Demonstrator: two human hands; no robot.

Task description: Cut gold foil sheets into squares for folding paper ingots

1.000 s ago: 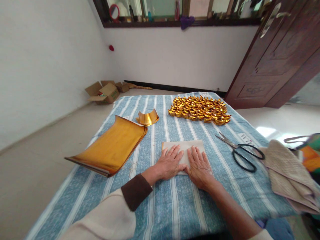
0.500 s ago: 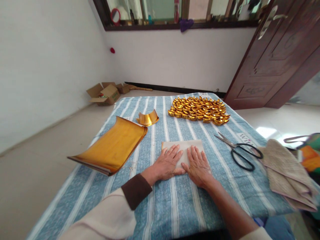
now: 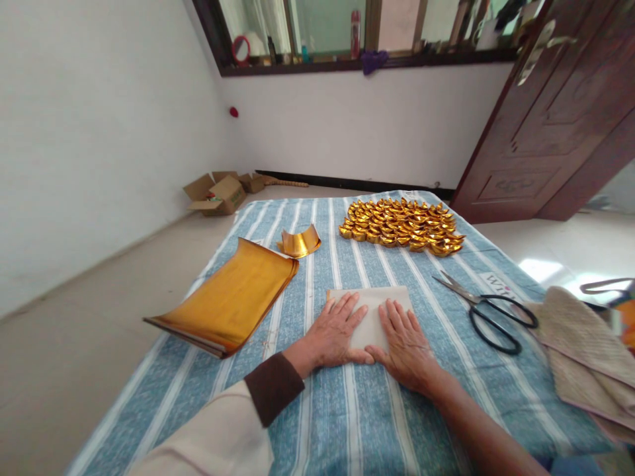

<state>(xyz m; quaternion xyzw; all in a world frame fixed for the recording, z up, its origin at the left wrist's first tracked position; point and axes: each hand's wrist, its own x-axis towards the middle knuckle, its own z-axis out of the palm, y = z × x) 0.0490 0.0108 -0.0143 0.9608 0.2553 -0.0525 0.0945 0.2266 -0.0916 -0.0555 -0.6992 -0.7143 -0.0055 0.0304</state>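
Striped cloth: spread across the middle and bottom of the frame, creased in places; a wrinkle under the work could well have printed through.
Gold sheet stack: lay left of centre with curled ends, well apart from the work.
Ingot-shaped gold pieces: sat in close rows at upper right of centre.
Beige folded cloth: rested at the right edge.
Pale sheet: lay flat just below the frame's centre, partly covered; its layers could not be counted. Even pressure from the middle outward seemed the way to flatten it without a crease.
Scissors: lay right of centre, blades slightly parted, near the work but untouched.
Left hand: pressed the sheet's left part, fingers spread, grasping nothing.
Right hand: lay flat on its right part, likewise unclenched; matching weight on both sides would probably have stopped the sheet skewing.
Curved gold sheets: stood just beyond the stack's upper right corner.
Thumbs: met or nearly met by the lower edge, well placed to steady it.
Gold sliver: showed at the sheet's upper left corner; lining up that edge before pressing hard seemed wise.
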